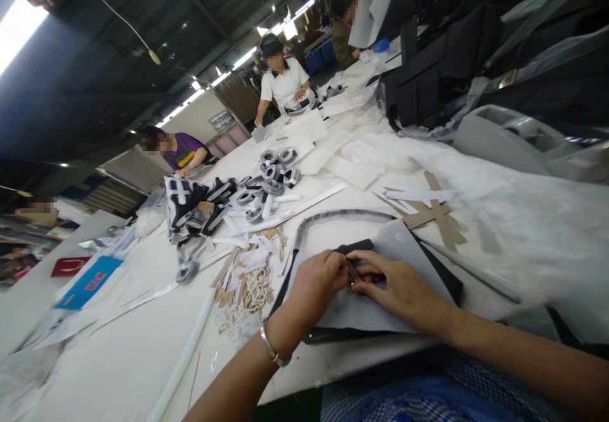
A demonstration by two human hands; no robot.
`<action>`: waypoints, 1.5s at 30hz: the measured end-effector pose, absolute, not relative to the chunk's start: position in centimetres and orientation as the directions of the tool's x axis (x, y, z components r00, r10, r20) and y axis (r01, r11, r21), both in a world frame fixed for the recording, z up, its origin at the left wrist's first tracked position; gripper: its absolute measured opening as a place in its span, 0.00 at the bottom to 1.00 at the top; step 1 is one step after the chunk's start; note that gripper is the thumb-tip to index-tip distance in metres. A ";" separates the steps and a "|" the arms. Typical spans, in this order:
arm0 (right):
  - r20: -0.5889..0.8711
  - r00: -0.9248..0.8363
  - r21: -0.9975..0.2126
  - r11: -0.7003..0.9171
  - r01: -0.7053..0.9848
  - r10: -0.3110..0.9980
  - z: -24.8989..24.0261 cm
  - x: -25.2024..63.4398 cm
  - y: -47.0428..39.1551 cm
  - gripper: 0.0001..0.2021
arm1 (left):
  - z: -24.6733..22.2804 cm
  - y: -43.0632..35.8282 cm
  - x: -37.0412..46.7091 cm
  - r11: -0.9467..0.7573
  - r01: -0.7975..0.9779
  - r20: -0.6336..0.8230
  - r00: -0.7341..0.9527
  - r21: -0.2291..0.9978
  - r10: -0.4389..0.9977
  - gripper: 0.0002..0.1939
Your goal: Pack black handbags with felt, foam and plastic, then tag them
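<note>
A black bag (pixel 333 335) lies on the table in front of me, with a sheet of white tissue paper (pixel 394 247) over it. Its long curved handle (pixel 328 217) is wrapped in clear film. My left hand (pixel 320 282) pinches a black strap (pixel 356 245) above the paper, fingers closed. From the other side my right hand (pixel 404 292) grips the same strap, thumb and fingertips bent around a small gold-coloured metal fitting (pixel 353 276). The fingers partly hide the fitting, so its exact kind is unclear.
Wrapped grey coils (pixel 272 173) and black parts (pixel 183 203) lie further up the table. Scraps of string and paper (pixel 257 289) are left of the bag; cardboard strips (pixel 440 212) lie beyond it. Black bags (pixel 442 60) are piled at right. Co-workers (pixel 283 82) work opposite.
</note>
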State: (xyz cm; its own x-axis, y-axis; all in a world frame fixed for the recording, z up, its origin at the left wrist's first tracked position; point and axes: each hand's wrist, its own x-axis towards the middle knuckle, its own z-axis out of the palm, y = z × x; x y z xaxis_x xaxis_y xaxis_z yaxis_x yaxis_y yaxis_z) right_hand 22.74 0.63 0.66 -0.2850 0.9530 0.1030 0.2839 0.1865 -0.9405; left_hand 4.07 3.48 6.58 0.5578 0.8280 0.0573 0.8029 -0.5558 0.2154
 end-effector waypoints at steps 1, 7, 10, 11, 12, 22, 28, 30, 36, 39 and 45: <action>0.106 -0.282 -0.941 0.188 0.281 0.954 0.7 22.7 0.6 0.23 | 6.5 3.5 4.0 -0.555 0.799 0.068 0.556 0.231 0.828 0.03; 0.095 -0.263 -0.936 0.175 0.304 0.960 0.9 22.7 0.6 0.28 | 6.0 3.5 3.3 -0.527 0.775 0.155 0.507 0.349 0.848 0.07; 0.079 -0.256 -0.936 0.160 0.313 0.963 1.2 22.7 0.6 0.30 | 6.0 3.5 2.8 -0.502 0.763 0.189 0.467 0.408 0.864 0.08; 0.074 -0.254 -0.938 0.153 0.310 0.964 1.3 22.7 0.7 0.30 | 6.1 3.5 2.6 -0.494 0.758 0.197 0.456 0.426 0.868 0.08; 0.068 -0.252 -0.941 0.146 0.305 0.965 1.4 22.7 0.7 0.30 | 6.1 3.5 2.5 -0.489 0.752 0.202 0.448 0.442 0.871 0.07; 0.077 -0.248 -0.948 0.148 0.281 0.966 1.2 22.7 0.7 0.29 | 6.4 3.1 3.1 -0.507 0.689 0.222 0.464 0.518 0.857 0.06; 0.109 -0.248 -0.919 0.192 0.345 0.963 0.6 22.6 0.6 0.30 | 6.7 3.3 3.7 -0.430 0.727 0.157 0.415 0.535 0.896 0.03; 0.133 -0.248 -0.901 0.221 0.373 0.960 0.4 22.6 0.5 0.29 | 6.9 3.4 3.9 -0.387 0.754 0.106 0.394 0.530 0.913 0.02; 0.233 -0.227 -0.827 0.316 0.465 0.945 -0.4 22.3 0.1 0.29 | 7.9 4.1 4.3 -0.378 0.805 -0.007 0.428 0.457 0.904 0.01; 0.256 -0.231 -0.803 0.340 0.489 0.938 -0.7 22.2 0.1 0.29 | 8.8 4.6 4.5 -0.438 0.812 -0.048 0.492 0.387 0.869 0.02; 0.233 -0.225 -0.790 0.319 0.523 0.946 -0.2 22.3 0.1 0.29 | 10.2 4.7 5.3 -0.609 0.767 -0.095 0.634 0.199 0.767 0.06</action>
